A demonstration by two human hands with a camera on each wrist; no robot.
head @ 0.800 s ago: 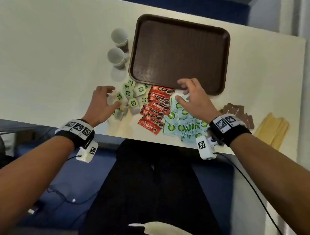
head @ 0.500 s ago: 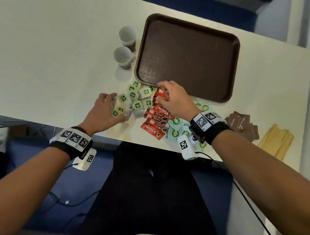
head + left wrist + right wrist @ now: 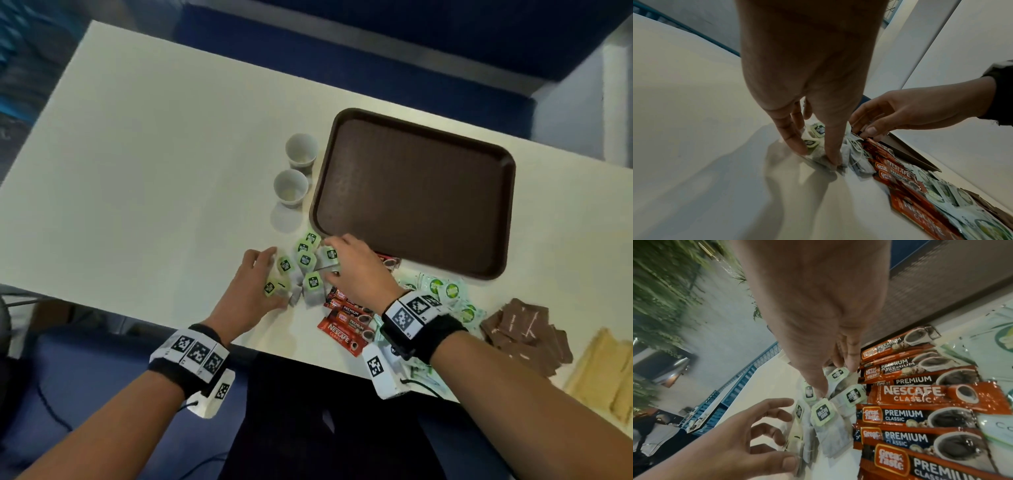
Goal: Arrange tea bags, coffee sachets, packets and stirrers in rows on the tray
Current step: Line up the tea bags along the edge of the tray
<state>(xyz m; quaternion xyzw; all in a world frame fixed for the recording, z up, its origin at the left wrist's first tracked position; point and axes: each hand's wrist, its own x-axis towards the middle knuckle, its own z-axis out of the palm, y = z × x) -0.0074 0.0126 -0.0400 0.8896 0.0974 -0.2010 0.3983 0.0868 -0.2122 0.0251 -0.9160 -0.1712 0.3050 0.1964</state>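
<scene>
- My left hand (image 3: 255, 286), centre frame, fingers spread, pressing the tea bags (image 3: 306, 267).
- My right hand (image 3: 356, 265), fingers loose, touching that pile.
- Coffee sachets (image 3: 346, 322), sugar packets (image 3: 448, 294), stirrers (image 3: 606, 373) lower right, untouched.
- Tray (image 3: 507, 219) bare; every row left.

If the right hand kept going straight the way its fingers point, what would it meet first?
Probably the tea bags: the right hand points leftward with its fingertips already over that pile. Beyond lies the left hand. Depth is unclear, so contact cannot be confirmed.
</scene>
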